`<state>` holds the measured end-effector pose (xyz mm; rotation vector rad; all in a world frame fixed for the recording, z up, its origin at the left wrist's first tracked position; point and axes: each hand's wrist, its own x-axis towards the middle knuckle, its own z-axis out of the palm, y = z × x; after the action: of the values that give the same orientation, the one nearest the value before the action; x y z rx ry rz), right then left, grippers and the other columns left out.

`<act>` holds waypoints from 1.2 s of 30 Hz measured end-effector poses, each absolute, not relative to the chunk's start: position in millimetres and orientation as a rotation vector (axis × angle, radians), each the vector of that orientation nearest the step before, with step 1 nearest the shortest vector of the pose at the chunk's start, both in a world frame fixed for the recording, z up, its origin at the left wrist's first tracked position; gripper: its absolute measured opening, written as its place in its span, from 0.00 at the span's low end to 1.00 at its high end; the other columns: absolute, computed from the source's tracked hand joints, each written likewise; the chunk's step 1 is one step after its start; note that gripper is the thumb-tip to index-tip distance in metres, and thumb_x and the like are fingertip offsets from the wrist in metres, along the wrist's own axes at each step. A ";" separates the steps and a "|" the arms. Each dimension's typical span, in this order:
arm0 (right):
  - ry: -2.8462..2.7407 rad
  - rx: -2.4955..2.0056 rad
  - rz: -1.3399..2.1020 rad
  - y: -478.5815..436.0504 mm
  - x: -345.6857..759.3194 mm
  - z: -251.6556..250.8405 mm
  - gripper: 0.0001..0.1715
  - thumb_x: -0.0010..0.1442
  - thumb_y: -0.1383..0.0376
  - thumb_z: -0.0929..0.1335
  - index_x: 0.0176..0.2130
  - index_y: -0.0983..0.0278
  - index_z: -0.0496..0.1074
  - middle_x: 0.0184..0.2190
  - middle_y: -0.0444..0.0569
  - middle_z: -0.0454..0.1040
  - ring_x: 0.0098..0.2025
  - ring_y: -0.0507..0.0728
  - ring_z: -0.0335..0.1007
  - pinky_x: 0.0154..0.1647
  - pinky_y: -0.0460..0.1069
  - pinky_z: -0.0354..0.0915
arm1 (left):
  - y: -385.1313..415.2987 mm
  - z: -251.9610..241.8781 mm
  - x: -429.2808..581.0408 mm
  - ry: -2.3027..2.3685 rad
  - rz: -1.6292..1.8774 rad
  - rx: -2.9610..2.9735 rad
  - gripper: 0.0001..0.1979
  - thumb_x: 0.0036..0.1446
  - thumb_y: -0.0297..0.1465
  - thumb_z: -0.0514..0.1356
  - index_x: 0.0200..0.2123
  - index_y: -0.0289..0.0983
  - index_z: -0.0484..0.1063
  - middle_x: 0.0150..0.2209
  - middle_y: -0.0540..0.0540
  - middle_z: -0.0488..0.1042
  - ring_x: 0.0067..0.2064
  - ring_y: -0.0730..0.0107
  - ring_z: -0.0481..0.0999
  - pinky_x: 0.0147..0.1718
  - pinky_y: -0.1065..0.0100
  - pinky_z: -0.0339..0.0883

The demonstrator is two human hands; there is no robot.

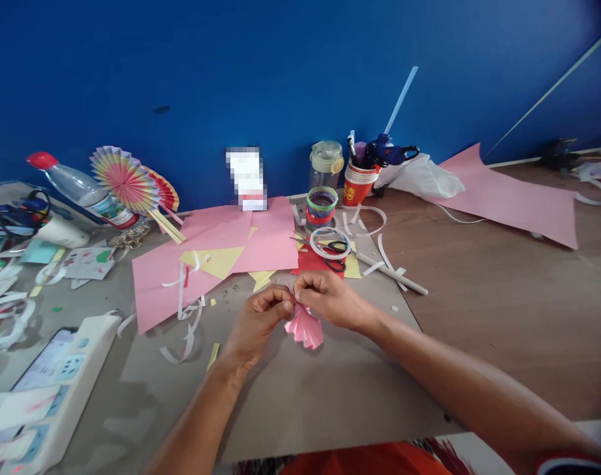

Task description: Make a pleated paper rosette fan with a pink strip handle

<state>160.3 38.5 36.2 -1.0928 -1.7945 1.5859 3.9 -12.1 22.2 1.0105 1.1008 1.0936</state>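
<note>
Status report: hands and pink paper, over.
Left hand and right hand pinching pink paper at narrow end. Pleats fanned out below. Scissors beyond the hands, not underneath.

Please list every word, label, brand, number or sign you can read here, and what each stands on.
No text can be read with certainty.
Red cup: gold mark, too blurred.
Bottle label: too blurred.
Phone screen: too small and blurred.
White pixelated item: obscured.
</note>
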 end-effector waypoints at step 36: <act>-1.108 -0.922 2.024 65.0 170.2 16.0 0.11 0.44 0.62 0.71 0.22 0.66 0.66 0.18 0.39 0.62 0.19 0.46 0.52 0.21 0.45 0.45 | -14.5 21.4 -7.8 1.471 0.817 2.095 0.06 0.56 0.23 0.52 0.29 0.39 0.62 0.37 0.47 0.66 0.39 0.67 0.68 0.39 0.67 0.62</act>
<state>170.2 65.0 16.0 -0.9224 -1.1076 2.0241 -7.8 -14.5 21.4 2.0948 1.4711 0.8170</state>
